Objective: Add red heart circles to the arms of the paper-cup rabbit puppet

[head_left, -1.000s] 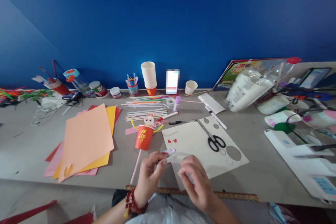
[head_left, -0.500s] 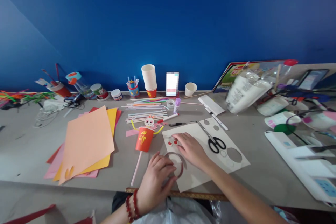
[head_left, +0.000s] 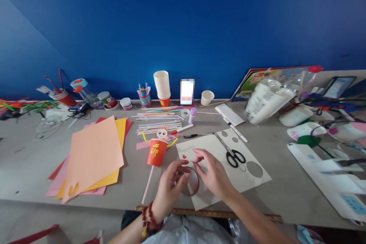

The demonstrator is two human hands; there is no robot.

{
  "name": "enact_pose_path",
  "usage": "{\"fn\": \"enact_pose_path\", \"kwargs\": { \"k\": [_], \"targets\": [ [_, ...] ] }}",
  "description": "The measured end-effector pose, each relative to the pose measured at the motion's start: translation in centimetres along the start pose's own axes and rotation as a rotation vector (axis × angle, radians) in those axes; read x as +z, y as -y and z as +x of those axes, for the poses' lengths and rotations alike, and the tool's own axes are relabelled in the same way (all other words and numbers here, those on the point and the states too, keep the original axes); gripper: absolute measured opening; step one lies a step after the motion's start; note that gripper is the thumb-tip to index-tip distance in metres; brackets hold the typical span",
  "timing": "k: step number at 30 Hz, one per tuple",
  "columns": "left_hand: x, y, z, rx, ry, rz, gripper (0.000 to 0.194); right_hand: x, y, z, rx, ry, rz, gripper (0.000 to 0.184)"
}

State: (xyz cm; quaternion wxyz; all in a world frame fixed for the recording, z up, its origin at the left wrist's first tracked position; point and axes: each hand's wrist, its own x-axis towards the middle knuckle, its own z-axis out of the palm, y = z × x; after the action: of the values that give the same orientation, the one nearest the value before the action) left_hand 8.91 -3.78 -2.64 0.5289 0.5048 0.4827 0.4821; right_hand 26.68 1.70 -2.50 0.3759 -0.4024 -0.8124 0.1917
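My left hand (head_left: 174, 179) has its fingers curled at the left side of a round ring that looks like a roll of tape (head_left: 197, 187). Just right of it, my right hand (head_left: 213, 173) pinches a small pale piece, mostly hidden between thumb and fingers. A small white cutout with a red mark (head_left: 184, 156) lies on the white paper sheet (head_left: 213, 194) beyond both hands. Black-handled scissors (head_left: 235, 158) rest on that sheet. To the left lies a red paper cup figure (head_left: 157, 153) with a rabbit face, yellow arms and a pink straw.
Coloured paper sheets (head_left: 94, 156) are stacked at left. Behind the figure lie several straws (head_left: 160, 126), a purple glue stick (head_left: 192, 116) and a red-tipped marker (head_left: 183, 129). Paper cups (head_left: 161, 84) stand by the wall. A white power strip (head_left: 317, 183) lies at right.
My right hand has drawn back towards the left hand and now pinches. One of the two red-marked cutouts no longer shows on the sheet. My left hand has turned slightly at the ring.
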Motion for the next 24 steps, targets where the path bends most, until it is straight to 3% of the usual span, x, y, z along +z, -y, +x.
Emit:
{"fn": "enact_pose_path", "kwargs": {
  "k": [5, 9, 11, 16, 19, 24],
  "targets": [
    [1.1, -0.1, 0.7, -0.167, -0.046, -0.455, 0.028, 0.5, 2.2, -0.7, -0.193, -0.083, -0.063, 0.058],
    [1.3, 0.0, 0.6, -0.155, -0.092, -0.532, 0.023, 0.5, 2.7, -0.8, -0.227, -0.106, -0.016, 0.061],
    [1.0, 0.2, 0.4, -0.062, -0.121, -0.431, 0.024, 0.0, 3.2, -0.8, -0.139, -0.084, 0.103, 0.052],
    [-0.4, 0.2, -0.6, 0.271, -0.103, 0.111, 0.029, -1.5, 4.4, -0.7, 0.297, -0.042, 0.635, 0.002],
    [-0.8, -0.1, -0.8, 0.430, -0.076, 0.342, 0.036, -1.5, 4.5, -0.4, 0.432, 0.022, 0.807, 0.015],
    [-0.8, -0.3, -0.9, 0.566, -0.094, 0.471, 0.042, -1.0, 4.3, -0.3, 0.533, 0.065, 0.849, 0.019]
  ]
}}
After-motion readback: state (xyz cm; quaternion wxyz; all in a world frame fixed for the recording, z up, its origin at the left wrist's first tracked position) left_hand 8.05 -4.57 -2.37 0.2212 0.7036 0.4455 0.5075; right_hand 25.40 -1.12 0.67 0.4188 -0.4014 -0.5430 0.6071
